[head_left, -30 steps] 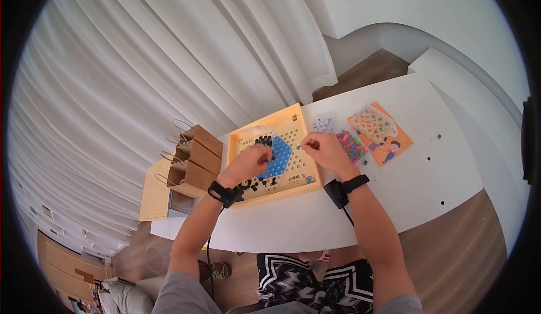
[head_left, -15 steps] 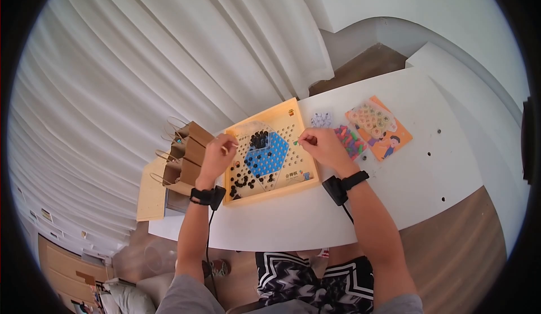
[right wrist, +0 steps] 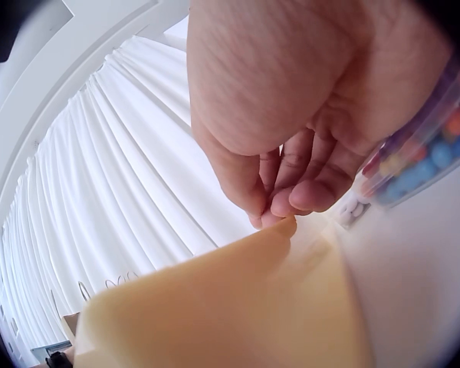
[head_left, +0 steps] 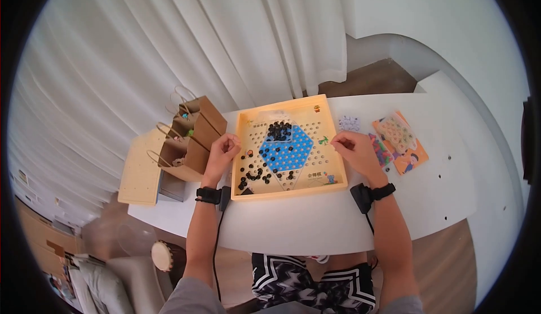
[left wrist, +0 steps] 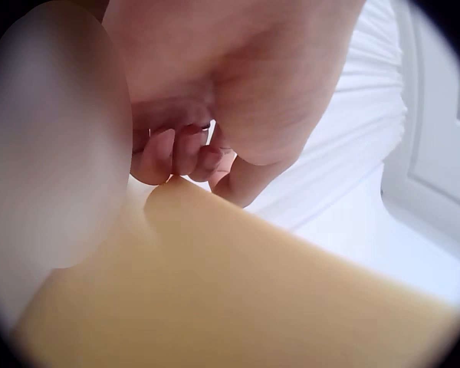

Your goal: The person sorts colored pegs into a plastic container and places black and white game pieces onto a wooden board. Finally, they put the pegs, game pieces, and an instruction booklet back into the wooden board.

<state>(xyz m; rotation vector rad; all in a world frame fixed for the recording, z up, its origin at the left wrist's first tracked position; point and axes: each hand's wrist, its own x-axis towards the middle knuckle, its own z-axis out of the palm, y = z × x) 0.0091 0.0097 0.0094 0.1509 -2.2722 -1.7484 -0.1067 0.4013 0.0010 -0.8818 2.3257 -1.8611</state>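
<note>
A wooden Chinese checkers board [head_left: 276, 194] with raised walls lies on the white table. Its centre is a blue hexagon, and black pegs [head_left: 253, 174] are scattered over its lower left part. More black pegs fill a clear plastic box [head_left: 280, 131] on it. My left hand [head_left: 224, 149] is at the left wall, fingers curled, thumb and fingertips pinching the top edge [left wrist: 291, 238]. At the opposite wall, my right hand [head_left: 358, 149] pinches the rim with thumb and fingertips near a corner [right wrist: 268, 238].
Brown paper bags [head_left: 194, 145] stand left of the board, beside a wooden panel [head_left: 141, 164]. To the right are a bag of white pieces [head_left: 349, 123], a bag of coloured pegs [head_left: 382, 151] and an orange booklet [head_left: 410, 162]. Small dark pieces [head_left: 439, 176] dot the table's right part.
My left hand has left the pegs over the board and moved out to its left wall. The right hand has shifted from over the board's right edge onto its rim. The head view has turned.
</note>
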